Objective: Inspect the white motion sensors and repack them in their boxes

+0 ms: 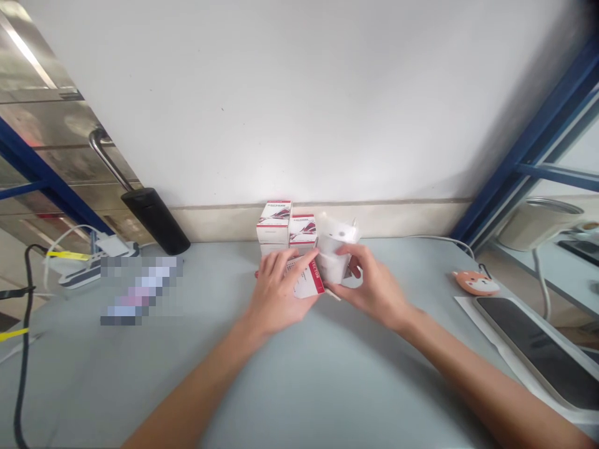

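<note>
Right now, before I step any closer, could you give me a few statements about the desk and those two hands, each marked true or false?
1. The left hand holds a red-and-white box. True.
2. The right hand holds a spoon. False: the right hand holds a white item.
3. Other red-and-white boxes stand beyond the left hand. True.
4. The power strip is on the right side of the desk. False: the power strip is on the left side.
5. An orange item with an animal face lies on the right side of the desk. True.
</note>
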`<state>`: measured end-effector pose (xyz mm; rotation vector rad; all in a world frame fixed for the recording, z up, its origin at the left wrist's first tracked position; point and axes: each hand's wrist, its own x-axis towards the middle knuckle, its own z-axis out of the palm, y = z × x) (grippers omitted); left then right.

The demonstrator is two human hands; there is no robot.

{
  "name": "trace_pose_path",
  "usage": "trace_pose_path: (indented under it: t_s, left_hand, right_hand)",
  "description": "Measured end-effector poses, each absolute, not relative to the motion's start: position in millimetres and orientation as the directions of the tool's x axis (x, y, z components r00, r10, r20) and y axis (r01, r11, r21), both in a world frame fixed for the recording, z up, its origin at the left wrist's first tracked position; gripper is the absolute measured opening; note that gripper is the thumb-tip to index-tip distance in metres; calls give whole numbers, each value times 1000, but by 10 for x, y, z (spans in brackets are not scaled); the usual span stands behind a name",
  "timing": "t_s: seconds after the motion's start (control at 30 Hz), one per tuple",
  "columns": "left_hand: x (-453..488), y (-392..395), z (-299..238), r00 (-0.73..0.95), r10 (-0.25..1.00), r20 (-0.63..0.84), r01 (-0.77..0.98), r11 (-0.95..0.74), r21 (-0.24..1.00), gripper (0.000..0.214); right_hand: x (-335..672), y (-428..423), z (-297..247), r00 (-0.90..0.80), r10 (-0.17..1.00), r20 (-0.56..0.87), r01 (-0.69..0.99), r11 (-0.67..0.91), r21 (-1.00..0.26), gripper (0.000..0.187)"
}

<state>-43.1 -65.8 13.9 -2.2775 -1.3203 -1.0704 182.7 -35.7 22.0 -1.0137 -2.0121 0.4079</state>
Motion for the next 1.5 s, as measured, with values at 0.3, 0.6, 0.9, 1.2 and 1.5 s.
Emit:
trace_pose_path:
  t_s: [0.3, 0.6, 0.9, 1.2, 1.5]
  left_hand:
    - [-396, -713, 37, 212, 681, 701, 772, -557, 307, 81]
    - [-246, -775, -48, 34, 806, 591, 437, -544, 716, 84]
    - [-158, -877, -1, 156, 829, 536, 336, -555, 761, 65]
    - [-115, -876, -63, 106, 864, 493, 249, -503, 828, 62]
    - [-179, -824, -110, 158, 814, 558, 384, -572, 725, 87]
  right_hand:
    - [1716, -402, 87, -247, 690, 681, 595, 662, -455, 51]
    - [1743, -424, 227, -122, 640, 758, 546, 681, -487, 62]
    - [2008, -377, 358, -390, 538, 747, 516, 800, -307, 44]
    - [2050, -375, 352, -491, 584, 646, 358, 812, -462, 38]
    - [1997, -393, 424, -481, 519, 706, 318, 854, -411, 20]
